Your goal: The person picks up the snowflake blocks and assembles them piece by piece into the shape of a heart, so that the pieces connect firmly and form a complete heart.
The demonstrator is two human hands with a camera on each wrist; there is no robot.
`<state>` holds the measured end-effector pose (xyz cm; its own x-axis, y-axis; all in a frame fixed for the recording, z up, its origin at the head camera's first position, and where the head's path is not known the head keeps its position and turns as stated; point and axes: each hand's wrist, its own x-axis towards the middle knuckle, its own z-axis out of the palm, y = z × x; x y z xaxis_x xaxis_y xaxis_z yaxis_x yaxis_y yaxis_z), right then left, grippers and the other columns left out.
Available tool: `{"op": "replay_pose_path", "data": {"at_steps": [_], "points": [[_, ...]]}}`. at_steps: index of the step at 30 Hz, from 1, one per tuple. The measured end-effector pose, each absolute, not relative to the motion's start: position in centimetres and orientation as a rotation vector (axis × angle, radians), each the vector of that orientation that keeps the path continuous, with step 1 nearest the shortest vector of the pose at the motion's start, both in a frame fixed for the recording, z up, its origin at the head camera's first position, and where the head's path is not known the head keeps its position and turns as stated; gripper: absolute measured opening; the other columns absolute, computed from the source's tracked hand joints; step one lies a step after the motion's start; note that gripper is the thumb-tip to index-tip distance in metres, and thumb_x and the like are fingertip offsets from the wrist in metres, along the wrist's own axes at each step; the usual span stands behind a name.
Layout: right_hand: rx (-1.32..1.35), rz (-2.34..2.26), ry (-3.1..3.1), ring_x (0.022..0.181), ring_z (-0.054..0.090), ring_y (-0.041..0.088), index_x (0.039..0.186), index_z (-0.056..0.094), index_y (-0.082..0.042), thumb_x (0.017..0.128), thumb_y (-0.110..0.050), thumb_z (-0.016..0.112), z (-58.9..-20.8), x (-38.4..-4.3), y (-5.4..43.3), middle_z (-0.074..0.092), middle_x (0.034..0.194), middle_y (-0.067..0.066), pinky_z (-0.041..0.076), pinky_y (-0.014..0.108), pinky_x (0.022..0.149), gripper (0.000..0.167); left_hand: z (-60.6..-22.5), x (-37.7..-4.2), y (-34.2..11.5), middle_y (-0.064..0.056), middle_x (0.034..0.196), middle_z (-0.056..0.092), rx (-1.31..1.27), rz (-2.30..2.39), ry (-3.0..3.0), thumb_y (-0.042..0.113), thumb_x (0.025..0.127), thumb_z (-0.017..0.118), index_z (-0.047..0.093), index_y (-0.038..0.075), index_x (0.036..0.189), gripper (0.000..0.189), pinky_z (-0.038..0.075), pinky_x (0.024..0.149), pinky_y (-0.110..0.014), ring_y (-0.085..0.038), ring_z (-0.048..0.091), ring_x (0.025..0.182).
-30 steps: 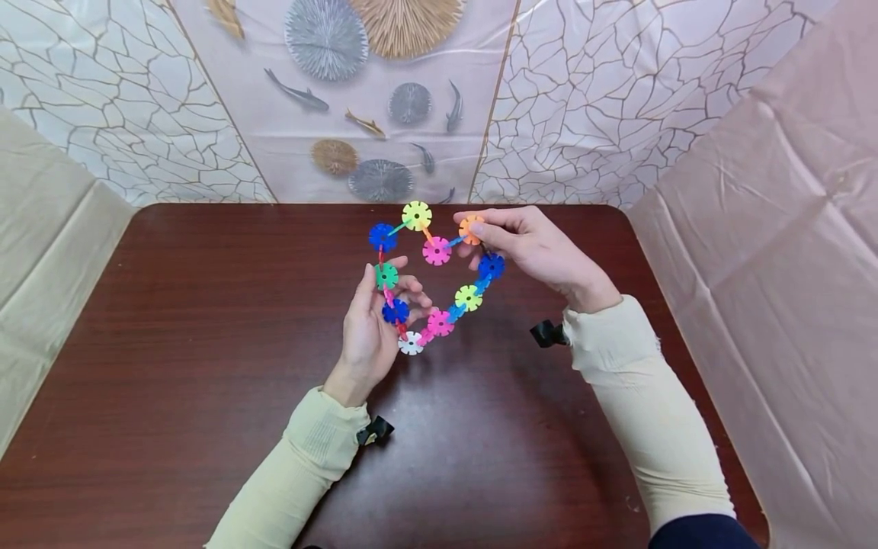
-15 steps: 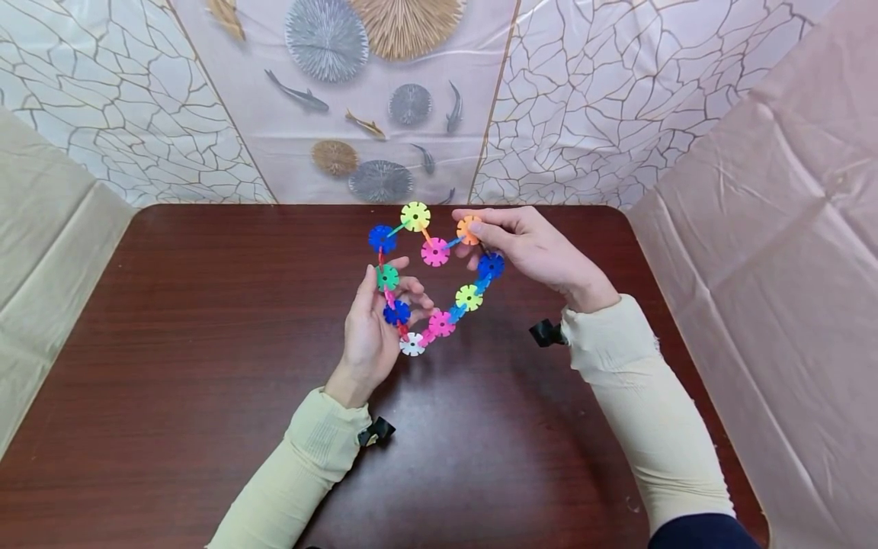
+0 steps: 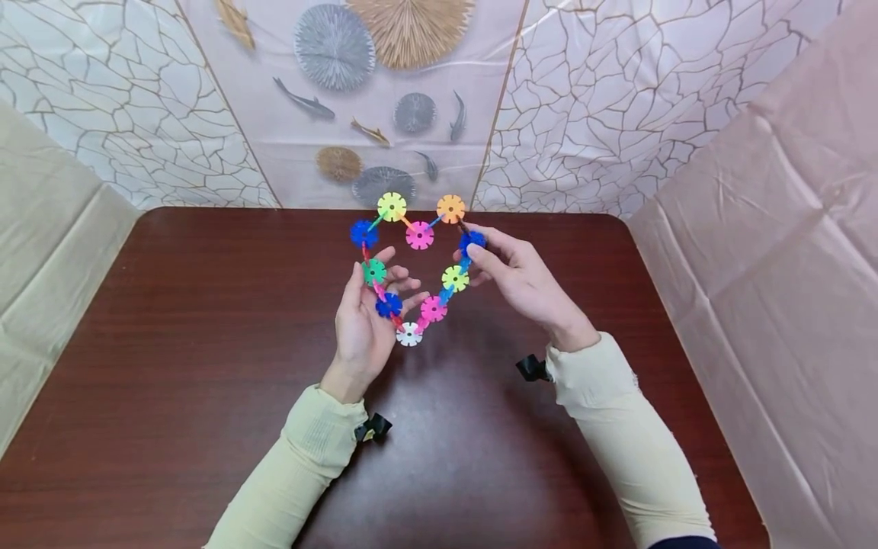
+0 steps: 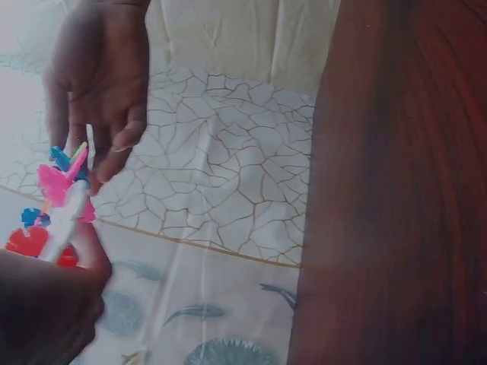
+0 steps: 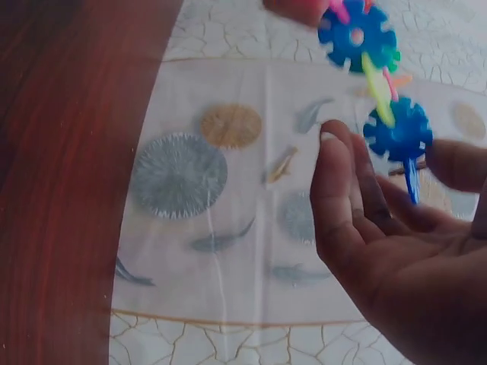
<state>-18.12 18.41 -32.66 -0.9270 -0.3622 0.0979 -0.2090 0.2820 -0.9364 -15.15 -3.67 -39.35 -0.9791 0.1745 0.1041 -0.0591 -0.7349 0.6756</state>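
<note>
Several notched plastic discs, linked into a heart-shaped ring, hang between the two hands above the table. A pink disc [image 3: 420,235] forms the dip at the top, between a yellow disc [image 3: 392,207] and an orange disc [image 3: 450,209]; a white disc [image 3: 409,334] makes the bottom point. My left hand [image 3: 360,328] holds the left side, thumb by the green disc [image 3: 373,272] and fingers spread behind. My right hand [image 3: 528,286] pinches the blue disc [image 3: 472,242] on the right side. In the left wrist view the ring appears nearly edge-on, its pink disc [image 4: 57,185] between both hands.
Beneath the hands lies a dark reddish-brown table [image 3: 171,366]. Patterned cloth [image 3: 329,122] hangs behind its far edge, with plain pale cloth [image 3: 748,305] along the sides. A black strap piece [image 3: 531,368] sticks out from each sleeve cuff.
My right hand has moved from the orange disc to the blue disc below it. The ring has shifted left and slightly up, while the left hand keeps its hold.
</note>
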Motion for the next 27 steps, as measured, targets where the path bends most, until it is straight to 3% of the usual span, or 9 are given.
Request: {"op": "replay_pose_path", "data": {"at_steps": [4, 7, 10, 14, 18, 23, 27], "points": [[-0.521, -1.772, 2.409, 0.091, 0.064, 0.026, 0.146, 0.045, -0.013, 0.101, -0.024, 0.053, -33.0, -18.1, 18.1, 0.066, 0.110, 0.016, 0.056, 0.042, 0.081, 0.046, -39.8, -15.2, -4.0, -0.002, 0.120, 0.051, 0.150, 2.733, 1.196, 0.038, 0.107, 0.029, 0.042, 0.007, 0.146, 0.051, 0.037, 0.104, -0.038, -0.018, 0.044, 0.111], [-0.467, -1.817, 2.410, 0.090, 0.063, 0.025, 0.146, 0.045, -0.012, 0.101, -0.023, 0.054, -33.4, -18.3, 18.4, 0.066, 0.110, 0.018, 0.056, 0.038, 0.079, 0.047, -40.1, -15.4, -4.6, 0.000, 0.129, 0.056, 0.042, 2.666, 1.388, 0.029, 0.106, 0.037, 0.047, -0.001, 0.141, 0.047, 0.038, 0.095, -0.031, -0.015, 0.046, 0.102], [-0.415, -1.860, 2.411, 0.087, 0.063, 0.024, 0.144, 0.047, -0.009, 0.100, -0.020, 0.055, -34.0, -18.5, 18.6, 0.066, 0.111, 0.020, 0.056, 0.036, 0.077, 0.046, -40.3, -15.7, -5.3, -0.004, 0.111, 0.066, -0.045, 2.600, 1.609, 0.020, 0.103, 0.049, 0.057, -0.007, 0.130, 0.039, 0.045, 0.086, -0.029, -0.013, 0.055, 0.086], [-0.328, -1.937, 2.388, 0.081, 0.065, 0.020, 0.129, 0.051, -0.001, 0.098, -0.017, 0.059, -35.2, -18.8, 18.5, 0.066, 0.111, 0.024, 0.057, 0.037, 0.077, 0.036, -40.6, -16.2, -6.0, -0.005, 0.082, 0.067, -0.107, 2.545, 1.795, 0.014, 0.098, 0.058, 0.062, -0.009, 0.118, 0.030, 0.056, 0.074, -0.030, -0.014, 0.062, 0.067], [-0.247, -1.962, 2.429, 0.077, 0.065, 0.021, 0.120, 0.053, 0.004, 0.097, -0.017, 0.060, -37.1, -19.1, 17.9, 0.067, 0.106, 0.025, 0.058, 0.036, 0.072, 0.031, -41.1, -16.7, -6.2, -0.007, 0.076, 0.068, -0.188, 2.527, 1.864, 0.007, 0.094, 0.064, 0.061, -0.008, 0.110, 0.023, 0.059, 0.068, -0.034, -0.017, 0.065, 0.060], [-0.200, -1.744, 2.559, 0.079, 0.062, 0.030, 0.132, 0.053, 0.003, 0.100, -0.022, 0.056, -39.4, -19.6, 17.4, 0.064, 0.099, 0.019, 0.058, 0.040, 0.070, 0.041, -42.2, -17.5, -6.4, -0.016, 0.082, 0.069, -0.293, 2.333, 1.984, 0.006, 0.094, 0.064, 0.062, -0.009, 0.107, 0.020, 0.059, 0.072, -0.041, -0.019, 0.068, 0.062], [-0.150, -1.397, 2.657, 0.085, 0.053, 0.027, 0.138, 0.046, 0.004, 0.098, -0.030, 0.058, -40.9, -19.9, 17.4, 0.054, 0.099, 0.015, 0.050, 0.033, 0.071, 0.054, -43.1, -17.9, -6.8, -0.022, 0.098, 0.069, -0.294, 2.079, 2.054, 0.008, 0.096, 0.060, 0.061, -0.007, 0.117, 0.026, 0.057, 0.079, -0.042, -0.023, 0.071, 0.075]]}}
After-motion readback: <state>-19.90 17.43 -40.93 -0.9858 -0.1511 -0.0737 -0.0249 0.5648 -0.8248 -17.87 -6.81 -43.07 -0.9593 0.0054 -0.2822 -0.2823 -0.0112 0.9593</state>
